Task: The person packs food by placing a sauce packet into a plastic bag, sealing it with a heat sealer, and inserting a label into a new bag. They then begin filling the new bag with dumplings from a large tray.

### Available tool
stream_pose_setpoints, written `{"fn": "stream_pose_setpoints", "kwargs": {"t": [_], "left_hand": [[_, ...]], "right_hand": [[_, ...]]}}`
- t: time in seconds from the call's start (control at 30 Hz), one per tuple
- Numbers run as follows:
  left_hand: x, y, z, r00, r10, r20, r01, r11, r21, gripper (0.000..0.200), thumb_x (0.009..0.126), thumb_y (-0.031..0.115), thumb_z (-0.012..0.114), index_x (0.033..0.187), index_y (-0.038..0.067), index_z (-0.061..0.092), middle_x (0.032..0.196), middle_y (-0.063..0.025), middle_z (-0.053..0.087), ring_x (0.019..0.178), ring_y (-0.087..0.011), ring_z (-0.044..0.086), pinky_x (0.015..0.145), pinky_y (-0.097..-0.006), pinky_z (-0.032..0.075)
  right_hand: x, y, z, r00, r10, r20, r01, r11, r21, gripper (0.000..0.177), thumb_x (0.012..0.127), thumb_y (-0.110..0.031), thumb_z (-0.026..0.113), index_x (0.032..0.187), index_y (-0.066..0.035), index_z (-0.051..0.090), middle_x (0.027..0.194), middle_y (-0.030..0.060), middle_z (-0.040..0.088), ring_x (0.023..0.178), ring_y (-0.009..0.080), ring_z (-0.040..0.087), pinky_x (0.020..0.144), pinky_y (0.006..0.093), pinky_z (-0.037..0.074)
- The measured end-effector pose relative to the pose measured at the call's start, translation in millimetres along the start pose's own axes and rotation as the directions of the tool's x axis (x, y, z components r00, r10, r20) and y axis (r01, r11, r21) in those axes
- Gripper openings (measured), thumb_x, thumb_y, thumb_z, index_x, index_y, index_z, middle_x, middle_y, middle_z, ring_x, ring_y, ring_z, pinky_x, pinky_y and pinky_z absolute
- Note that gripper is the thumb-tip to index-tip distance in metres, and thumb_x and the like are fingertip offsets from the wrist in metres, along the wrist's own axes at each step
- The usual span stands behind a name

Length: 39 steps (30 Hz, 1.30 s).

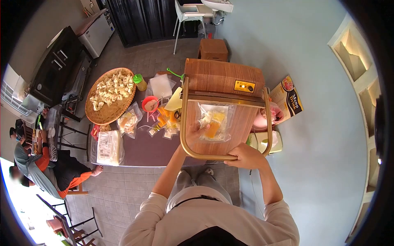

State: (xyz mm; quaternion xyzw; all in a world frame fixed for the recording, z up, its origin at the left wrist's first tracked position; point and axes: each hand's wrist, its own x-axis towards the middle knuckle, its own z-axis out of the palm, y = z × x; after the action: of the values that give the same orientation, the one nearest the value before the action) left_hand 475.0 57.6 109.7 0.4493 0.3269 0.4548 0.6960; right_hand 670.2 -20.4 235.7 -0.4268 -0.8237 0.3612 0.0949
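The left hand (pixel 192 137) fingers pin the bag (pixel 213 122) flat on the sealer (pixel 221 76); right hand (pixel 246 157) fingers clasp the handle (pixel 205 156) alongside

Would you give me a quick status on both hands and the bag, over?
Left hand holds filled plastic bag flat on wooden sealer. Right hand grips metal handle bar at near edge. Nothing lying over the bag.

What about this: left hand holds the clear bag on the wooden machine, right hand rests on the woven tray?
No: head view shows the right hand on the brass handle bar, not the woven tray. The left hand holds the clear bag.
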Motion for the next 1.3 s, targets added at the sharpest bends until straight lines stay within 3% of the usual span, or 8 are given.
{"fn": "stream_pose_setpoints", "kwargs": {"t": [0.4, 0.5, 0.67, 0.9, 1.0, 1.1, 1.2, 1.3], "left_hand": [[-4.2, 9.9, 6.5, 1.0, 0.017, -0.006, -0.017, 1.0, 0.005, 0.037, 0.083, 0.02, 0.059, 0.11, -0.001, 0.047, 0.103, -0.0061, 0.055, 0.093, -0.0109, 0.051, 0.08, -0.0249, 0.042], [-1.9, 6.6, 1.8, 1.0, 0.019, 0.005, -0.019, 0.998, 0.053, 0.036, 0.083, 0.02, 0.059, 0.109, -0.001, 0.048, 0.101, -0.0055, 0.056, 0.091, -0.0108, 0.052, 0.079, -0.0247, 0.042], [-4.5, 9.5, 6.6, 0.999, 0.037, -0.001, -0.037, 0.999, 0.025, 0.036, 0.083, 0.021, 0.059, 0.108, -0.002, 0.049, 0.098, -0.0047, 0.057, 0.088, -0.0102, 0.053, 0.076, -0.0235, 0.043], [-2.1, 3.0, 1.6, 1.0, 0.031, 0.0, -0.031, 0.997, 0.069, 0.036, 0.084, 0.021, 0.058, 0.11, -0.001, 0.048, 0.099, -0.0047, 0.056, 0.089, -0.0106, 0.052, 0.076, -0.0246, 0.044], [-2.3, -0.6, 1.7, 0.998, 0.059, 0.006, -0.059, 0.996, 0.069, 0.034, 0.084, 0.022, 0.058, 0.108, 0.0, 0.049, 0.098, -0.0037, 0.056, 0.088, -0.0098, 0.052, 0.074, -0.0238, 0.043], [1.2, -5.4, -4.5, 0.998, 0.064, 0.005, -0.065, 0.992, 0.107, 0.031, 0.084, 0.023, 0.058, 0.104, 0.0, 0.051, 0.094, -0.002, 0.056, 0.084, -0.0085, 0.052, 0.071, -0.0225, 0.043], [11.5, -23.9, -12.6, 0.995, 0.099, 0.01, -0.099, 0.982, 0.161, 0.028, 0.084, 0.023, 0.059, 0.099, 0.001, 0.053, 0.088, -0.0001, 0.056, 0.078, -0.0076, 0.051, 0.067, -0.0213, 0.042], [-5.3, -25.0, -5.6, 0.986, 0.161, -0.034, -0.158, 0.985, 0.075, 0.028, 0.083, 0.023, 0.059, 0.098, 0.0, 0.053, 0.085, 0.0008, 0.056, 0.074, -0.007, 0.051, 0.064, -0.0205, 0.042]], "right_hand": [[-0.5, -0.7, -1.1, 1.0, -0.013, -0.017, 0.013, 1.0, -0.02, 0.025, 0.072, -0.02, 0.064, 0.061, 0.001, 0.055, 0.051, 0.0147, 0.048, 0.044, 0.0263, 0.046, 0.044, 0.0341, 0.034], [-0.8, -5.5, -3.5, 0.995, 0.086, 0.043, -0.085, 0.996, -0.026, 0.028, 0.071, -0.024, 0.062, 0.062, 0.001, 0.053, 0.058, 0.0183, 0.05, 0.056, 0.0349, 0.05, 0.052, 0.0405, 0.038], [-0.6, -2.5, -2.8, 1.0, -0.007, -0.008, 0.007, 0.999, -0.038, 0.024, 0.071, -0.018, 0.063, 0.061, 0.002, 0.054, 0.051, 0.0148, 0.048, 0.043, 0.0264, 0.046, 0.044, 0.034, 0.035], [-0.9, -3.4, -2.4, 0.996, 0.078, 0.043, -0.077, 0.997, -0.025, 0.027, 0.071, -0.023, 0.062, 0.061, 0.001, 0.052, 0.058, 0.0181, 0.05, 0.056, 0.0338, 0.051, 0.052, 0.0402, 0.038], [-2.1, -8.9, -4.0, 1.0, 0.015, -0.018, -0.015, 0.999, -0.037, 0.025, 0.071, -0.018, 0.064, 0.059, 0.002, 0.053, 0.051, 0.0146, 0.048, 0.043, 0.0264, 0.046, 0.044, 0.0344, 0.035], [-3.7, -20.1, -14.2, 0.994, 0.108, -0.003, -0.108, 0.992, -0.067, 0.026, 0.069, -0.025, 0.063, 0.062, -0.002, 0.053, 0.056, 0.0151, 0.049, 0.055, 0.0324, 0.05, 0.052, 0.0398, 0.038], [-4.2, -32.4, -28.2, 0.997, -0.015, -0.07, -0.001, 0.975, -0.222, 0.026, 0.069, -0.026, 0.064, 0.061, -0.004, 0.054, 0.056, 0.012, 0.05, 0.054, 0.0302, 0.051, 0.051, 0.0386, 0.037], [-16.8, -70.1, -58.3, 0.857, -0.156, -0.492, -0.039, 0.931, -0.362, 0.018, 0.064, -0.025, 0.069, 0.066, -0.01, 0.059, 0.06, 0.0032, 0.056, 0.055, 0.0217, 0.054, 0.052, 0.0358, 0.038]]}}
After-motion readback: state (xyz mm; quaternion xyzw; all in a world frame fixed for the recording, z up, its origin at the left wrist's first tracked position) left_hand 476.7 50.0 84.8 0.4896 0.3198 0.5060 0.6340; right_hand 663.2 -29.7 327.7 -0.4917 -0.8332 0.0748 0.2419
